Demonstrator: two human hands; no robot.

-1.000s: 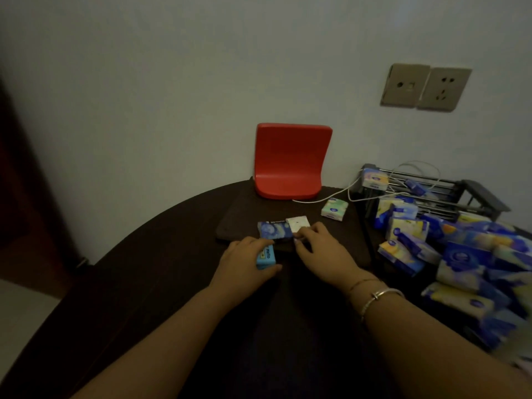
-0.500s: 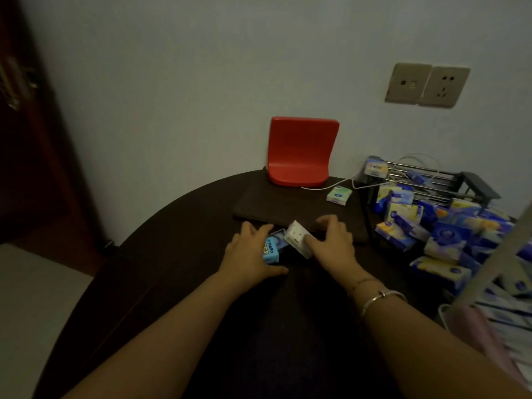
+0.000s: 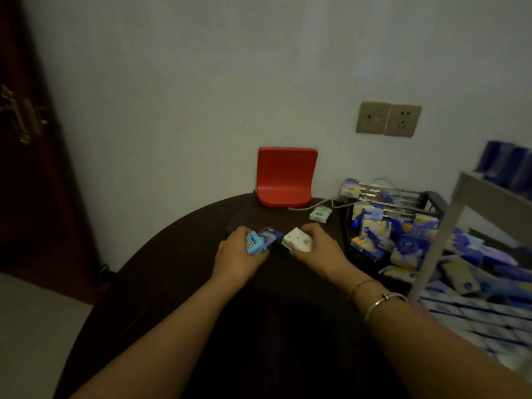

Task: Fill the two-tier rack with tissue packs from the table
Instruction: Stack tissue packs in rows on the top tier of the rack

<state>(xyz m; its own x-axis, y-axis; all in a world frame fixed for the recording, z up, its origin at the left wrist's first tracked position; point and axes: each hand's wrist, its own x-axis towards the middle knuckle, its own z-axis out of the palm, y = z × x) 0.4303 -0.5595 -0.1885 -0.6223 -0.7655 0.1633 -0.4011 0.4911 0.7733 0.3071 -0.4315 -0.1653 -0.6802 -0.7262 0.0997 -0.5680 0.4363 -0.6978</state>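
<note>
My left hand (image 3: 240, 256) grips a light blue tissue pack (image 3: 253, 242) and a dark blue pack (image 3: 270, 236) lies against its fingers. My right hand (image 3: 318, 247) holds a white tissue pack (image 3: 297, 239), lifted a little off the dark round table (image 3: 172, 254). A pale green pack (image 3: 321, 213) lies alone near the table's back. At the right edge stands the pale two-tier rack (image 3: 449, 226), with rows of packs on its lower tier (image 3: 472, 315) and dark blue packs on top (image 3: 506, 161).
A heap of blue and yellow tissue packs (image 3: 394, 237) spills around a black wire rack (image 3: 426, 200) at the right. A red plastic stand (image 3: 285, 177) sits against the wall, with a white cable (image 3: 311, 207) beside it. Wall sockets (image 3: 388, 119) are above. A dark door (image 3: 26, 139) is left.
Both hands have lifted their packs off the dark mat and drawn them back toward me. The view has swung right and down, bringing the pale rack into sight.
</note>
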